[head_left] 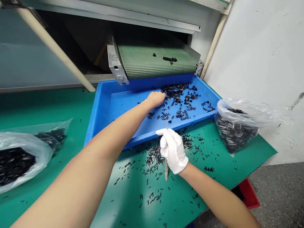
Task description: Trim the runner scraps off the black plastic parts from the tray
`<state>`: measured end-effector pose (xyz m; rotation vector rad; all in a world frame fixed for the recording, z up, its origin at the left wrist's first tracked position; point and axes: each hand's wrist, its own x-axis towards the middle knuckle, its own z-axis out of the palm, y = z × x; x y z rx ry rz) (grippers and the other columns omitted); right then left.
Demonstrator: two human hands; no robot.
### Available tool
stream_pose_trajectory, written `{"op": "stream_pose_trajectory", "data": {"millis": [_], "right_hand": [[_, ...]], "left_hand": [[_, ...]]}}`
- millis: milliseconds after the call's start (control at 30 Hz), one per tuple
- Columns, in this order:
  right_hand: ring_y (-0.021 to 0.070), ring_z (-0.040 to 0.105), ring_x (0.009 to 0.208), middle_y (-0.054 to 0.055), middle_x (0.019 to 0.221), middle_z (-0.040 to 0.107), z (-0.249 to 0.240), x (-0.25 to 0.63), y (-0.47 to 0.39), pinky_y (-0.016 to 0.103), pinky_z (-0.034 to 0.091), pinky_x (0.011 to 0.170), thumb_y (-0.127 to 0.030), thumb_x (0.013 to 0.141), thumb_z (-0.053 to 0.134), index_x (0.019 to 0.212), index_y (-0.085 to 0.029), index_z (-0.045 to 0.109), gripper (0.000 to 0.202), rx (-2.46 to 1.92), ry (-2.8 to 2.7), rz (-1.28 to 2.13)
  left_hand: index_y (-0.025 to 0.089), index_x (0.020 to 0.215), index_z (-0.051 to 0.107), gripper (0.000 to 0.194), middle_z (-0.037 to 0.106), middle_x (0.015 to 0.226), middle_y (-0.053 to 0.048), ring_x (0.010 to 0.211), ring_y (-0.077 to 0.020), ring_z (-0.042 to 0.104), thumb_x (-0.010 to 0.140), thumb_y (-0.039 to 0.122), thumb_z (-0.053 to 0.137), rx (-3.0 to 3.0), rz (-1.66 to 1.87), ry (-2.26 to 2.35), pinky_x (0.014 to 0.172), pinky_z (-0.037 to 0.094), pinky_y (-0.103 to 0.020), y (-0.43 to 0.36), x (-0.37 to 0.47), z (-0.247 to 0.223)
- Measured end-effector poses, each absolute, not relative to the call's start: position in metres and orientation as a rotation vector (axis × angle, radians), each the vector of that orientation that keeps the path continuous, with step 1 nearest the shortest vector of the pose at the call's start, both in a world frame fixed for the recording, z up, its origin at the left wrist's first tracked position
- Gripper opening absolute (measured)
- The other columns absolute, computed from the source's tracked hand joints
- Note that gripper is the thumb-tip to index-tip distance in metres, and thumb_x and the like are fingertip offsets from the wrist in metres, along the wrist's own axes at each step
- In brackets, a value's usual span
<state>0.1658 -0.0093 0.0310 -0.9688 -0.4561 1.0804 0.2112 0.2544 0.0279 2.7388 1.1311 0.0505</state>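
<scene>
My bare left hand [156, 98] reaches into the blue tray [91, 126], its fingers curled at the edge of a heap of small black plastic parts [177, 91]. The fingertips face away, so what they hold, if anything, is hidden. Over the tray's near rim, my right hand [173, 148] wears a white glove and is closed around a thin stick-like tool [166, 171] with a grey, wrapped-looking lower end. Its narrow tip points up and away. Below this hand, many short black plastic bits [154, 155] are scattered on the green tabletop [128, 196].
A green conveyor belt [159, 65] carrying a few black parts ends above the tray's far side. Clear plastic bags of black parts stand at right [234, 129] and left [19, 161]. A white wall [266, 63] borders the right; a red bin [250, 194] sits below the table.
</scene>
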Motion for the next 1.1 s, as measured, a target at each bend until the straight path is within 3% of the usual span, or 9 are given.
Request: {"op": "stream_pose_trajectory", "data": {"millis": [100, 167, 233, 300, 400, 500, 667, 900, 1100], "right_hand": [[0.0036, 0.025, 0.035, -0.009, 0.049, 0.038, 0.031, 0.17, -0.009, 0.018, 0.021, 0.032, -0.041, 0.08, 0.057, 0.08, -0.017, 0.062, 0.025, -0.982, -0.436, 1.05], [0.0041, 0.025, 0.037, -0.009, 0.051, 0.038, 0.032, 0.172, -0.009, 0.019, 0.021, 0.033, -0.041, 0.081, 0.055, 0.085, -0.017, 0.063, 0.025, -1.002, -0.423, 1.009], [0.0048, 0.026, 0.04, -0.009, 0.054, 0.039, 0.033, 0.171, -0.011, 0.019, 0.023, 0.035, -0.04, 0.082, 0.056, 0.098, -0.019, 0.062, 0.027, -1.028, -0.469, 0.964], [0.0059, 0.03, 0.044, -0.008, 0.059, 0.04, 0.032, 0.165, -0.017, 0.019, 0.03, 0.04, -0.036, 0.08, 0.061, 0.11, -0.021, 0.059, 0.033, -1.043, -0.633, 0.948], [0.0093, 0.046, 0.059, -0.004, 0.07, 0.05, 0.028, 0.151, -0.03, 0.023, 0.044, 0.057, -0.03, 0.076, 0.066, 0.111, -0.022, 0.059, 0.036, -0.994, -1.098, 0.956], [0.0123, 0.053, 0.071, 0.0, 0.08, 0.055, 0.025, 0.14, -0.041, 0.027, 0.047, 0.068, -0.026, 0.076, 0.066, 0.096, -0.02, 0.061, 0.021, -1.014, -1.506, 0.896], [0.011, 0.05, 0.062, -0.003, 0.07, 0.051, 0.022, 0.138, -0.045, 0.025, 0.044, 0.06, -0.023, 0.077, 0.062, 0.079, -0.02, 0.056, 0.006, -1.229, -1.624, 0.832], [0.012, 0.059, 0.066, -0.001, 0.076, 0.06, 0.029, 0.14, -0.046, 0.024, 0.049, 0.061, -0.018, 0.079, 0.06, 0.093, -0.02, 0.063, 0.014, -1.179, -1.488, 0.935], [0.01, 0.053, 0.059, -0.002, 0.073, 0.055, 0.029, 0.139, -0.05, 0.023, 0.047, 0.056, -0.018, 0.081, 0.059, 0.094, -0.02, 0.065, 0.015, -1.272, -1.644, 0.668]], "left_hand": [[0.007, 0.105, 0.057, 0.027, 0.064, 0.1, -0.02, 0.096, -0.0281, 0.062, 0.09, 0.024, 0.043, 2.71, 0.153, 1.151, 0.083, 0.045, -0.038, 0.239, 0.19, 0.047], [0.012, 0.102, 0.052, 0.021, 0.061, 0.082, -0.01, 0.073, -0.018, 0.06, 0.092, 0.027, 0.041, 2.505, 0.323, 1.094, 0.067, 0.045, -0.028, 0.214, 0.16, 0.064], [0.017, 0.096, 0.045, 0.015, 0.047, 0.062, 0.002, 0.05, -0.0096, 0.044, 0.092, 0.031, 0.045, 2.056, 0.481, 0.881, 0.05, 0.035, -0.02, 0.174, 0.118, 0.077], [0.021, 0.089, 0.04, 0.023, 0.034, 0.055, 0.008, 0.042, -0.0058, 0.029, 0.087, 0.039, 0.054, 1.588, 0.459, 0.618, 0.043, 0.023, -0.017, 0.123, 0.071, 0.079], [0.021, 0.091, 0.041, 0.033, 0.029, 0.053, 0.01, 0.041, -0.0042, 0.022, 0.084, 0.046, 0.06, 1.22, 0.33, 0.496, 0.041, 0.018, -0.015, 0.05, 0.013, 0.064], [0.019, 0.096, 0.043, 0.038, 0.029, 0.053, 0.01, 0.041, -0.0039, 0.02, 0.083, 0.051, 0.059, 1.044, 0.335, 0.487, 0.04, 0.016, -0.015, 0.008, -0.017, 0.039], [0.018, 0.095, 0.044, 0.046, 0.031, 0.053, 0.01, 0.042, -0.0039, 0.022, 0.081, 0.058, 0.06, 0.978, 0.3, 0.427, 0.04, 0.018, -0.015, 0.005, -0.021, 0.015], [0.015, 0.063, 0.044, 0.052, 0.028, 0.051, 0.008, 0.038, -0.0022, 0.023, 0.085, 0.062, 0.05, 0.826, 0.489, 0.521, 0.038, 0.017, -0.015, 0.012, -0.024, 0.006], [0.014, 0.069, 0.049, 0.035, 0.038, 0.054, 0.007, 0.039, -0.0014, 0.026, 0.078, 0.041, 0.069, 0.738, 0.43, 0.529, 0.037, 0.014, -0.015, 0.009, -0.024, 0.009]]}}
